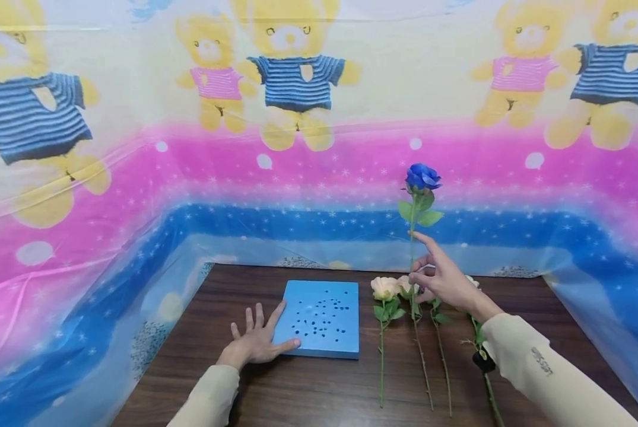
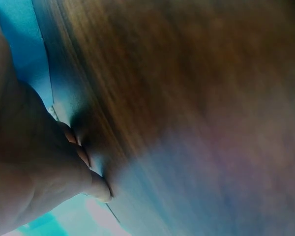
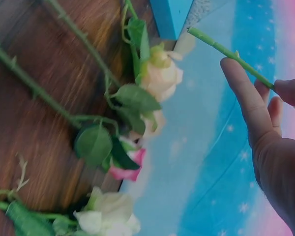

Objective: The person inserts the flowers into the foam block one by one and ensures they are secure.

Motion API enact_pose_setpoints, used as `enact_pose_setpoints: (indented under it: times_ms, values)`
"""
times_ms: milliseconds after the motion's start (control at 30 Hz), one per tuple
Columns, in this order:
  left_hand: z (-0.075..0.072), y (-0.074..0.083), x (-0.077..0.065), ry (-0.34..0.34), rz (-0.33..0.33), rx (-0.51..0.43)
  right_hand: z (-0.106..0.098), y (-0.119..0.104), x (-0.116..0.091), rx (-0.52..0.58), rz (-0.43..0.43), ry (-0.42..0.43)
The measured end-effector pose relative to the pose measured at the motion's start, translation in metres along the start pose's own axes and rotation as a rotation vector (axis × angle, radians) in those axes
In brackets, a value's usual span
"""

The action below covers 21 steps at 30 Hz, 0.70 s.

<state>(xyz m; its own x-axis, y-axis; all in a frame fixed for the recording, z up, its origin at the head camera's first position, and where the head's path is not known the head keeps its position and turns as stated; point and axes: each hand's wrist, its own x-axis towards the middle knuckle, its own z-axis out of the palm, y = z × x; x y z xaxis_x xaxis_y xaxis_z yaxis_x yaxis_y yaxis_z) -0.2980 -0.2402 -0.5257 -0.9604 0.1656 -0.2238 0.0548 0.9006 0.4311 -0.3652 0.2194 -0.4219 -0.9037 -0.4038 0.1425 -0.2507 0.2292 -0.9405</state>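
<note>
While the right hand (image 1: 447,284) holds up a blue rose (image 1: 423,177), the left hand (image 1: 257,344) rests by a flat blue block (image 1: 324,317). The right hand pinches the green stem (image 1: 412,249) with thumb and fingers. The rose stands almost straight up in the air, past the far side of the block and off to its right. In the right wrist view, the cut end of the stem sticks out past the fingers. The left hand grips nothing. Its fingers are spread wide, with the thumb on the block's near left corner and the pointer finger along its left edge. The block lies flat on the brown wood counter (image 1: 308,391), and lots of little dark holes dot its top.

More flowers lie on the counter to the right of the block. Their stems point back toward the person, and their blooms are at the far end. A cream rose (image 1: 385,288) is nearest the block, with another pale rose (image 1: 406,284) partly behind the right hand. Next come a pink flower (image 3: 127,164) and a white rose (image 3: 110,214). Behind the counter hangs a bright cloth (image 1: 308,228) with yellow bears (image 1: 297,127) in stripy shirts.
</note>
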Motion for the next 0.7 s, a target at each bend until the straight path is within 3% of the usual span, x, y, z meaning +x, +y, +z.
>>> enact_pose_setpoints:
  times_ms: [367,700]
  values:
    - [-0.002,0.002,0.000,-0.019,-0.022,0.011,0.042,-0.011,0.034,0.041,-0.030,-0.047]
    - [-0.003,0.001,0.001,-0.019,-0.030,0.020,0.080,-0.017,0.059,-0.002,-0.067,-0.071]
